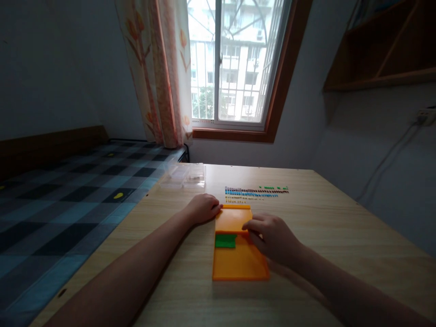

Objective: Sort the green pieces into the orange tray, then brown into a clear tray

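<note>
An orange plastic tray lies on the table, split by a crosswise divider into a far and a near compartment. Green pieces sit in a block against the left of the near compartment, just below the divider. My left hand rests at the tray's far left corner, fingers curled with the tips on its edge. Over the right side, by the divider, is my right hand, its thumb and fingers pinched together. Whatever is between those fingertips is too small or hidden to make out.
Beyond the tray, rows of tiny coloured pieces in brown, blue, yellow and green lie on the wooden table. Clear plastic boxes stand at the back left. A bed with a checked cover adjoins the table's left edge.
</note>
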Demonstrator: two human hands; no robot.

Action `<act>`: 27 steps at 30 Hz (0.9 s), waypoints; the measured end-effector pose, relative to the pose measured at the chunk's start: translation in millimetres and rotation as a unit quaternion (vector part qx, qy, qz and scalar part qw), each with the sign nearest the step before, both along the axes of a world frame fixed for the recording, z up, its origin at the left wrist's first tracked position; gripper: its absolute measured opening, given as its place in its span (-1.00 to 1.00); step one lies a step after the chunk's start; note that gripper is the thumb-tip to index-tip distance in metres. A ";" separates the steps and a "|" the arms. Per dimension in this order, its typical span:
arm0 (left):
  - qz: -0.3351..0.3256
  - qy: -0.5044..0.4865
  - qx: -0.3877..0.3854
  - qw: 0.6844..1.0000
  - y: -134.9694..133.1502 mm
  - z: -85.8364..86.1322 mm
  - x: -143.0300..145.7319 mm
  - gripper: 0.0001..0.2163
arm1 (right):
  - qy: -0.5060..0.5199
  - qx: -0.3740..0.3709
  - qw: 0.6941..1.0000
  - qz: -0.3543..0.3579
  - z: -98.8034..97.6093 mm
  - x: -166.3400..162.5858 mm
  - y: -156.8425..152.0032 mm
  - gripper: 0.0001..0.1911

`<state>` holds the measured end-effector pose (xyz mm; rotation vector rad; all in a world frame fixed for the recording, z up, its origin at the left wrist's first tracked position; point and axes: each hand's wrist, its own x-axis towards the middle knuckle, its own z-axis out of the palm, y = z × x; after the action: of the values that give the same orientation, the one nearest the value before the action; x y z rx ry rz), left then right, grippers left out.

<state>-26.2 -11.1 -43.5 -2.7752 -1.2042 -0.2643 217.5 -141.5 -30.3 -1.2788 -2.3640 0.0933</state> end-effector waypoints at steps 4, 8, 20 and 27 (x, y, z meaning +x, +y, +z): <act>0.001 -0.008 0.003 1.000 1.2 -1.7 -1.2 -0.60 | 0.046 0.088 0.994 -0.049 15.0 22.9 19.4 -0.74; 0.009 -0.023 -0.010 1.000 1.5 -2.3 -2.1 -0.57 | 0.034 0.107 0.986 -0.119 32.5 49.5 58.9 -0.75; 0.025 -0.054 -0.038 0.997 2.8 -2.2 -2.5 -0.56 | -0.038 0.009 0.943 -0.329 10.4 73.5 176.7 -0.82; 0.020 -0.058 -0.043 0.997 4.5 -3.1 -1.5 -0.57 | -0.054 -0.029 0.939 -0.339 -22.0 85.3 186.7 -0.82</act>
<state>-27.8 -6.6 -46.6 -2.8397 -1.3260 -0.3827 302.8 45.2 -52.3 -2.0936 -1.8768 -0.1276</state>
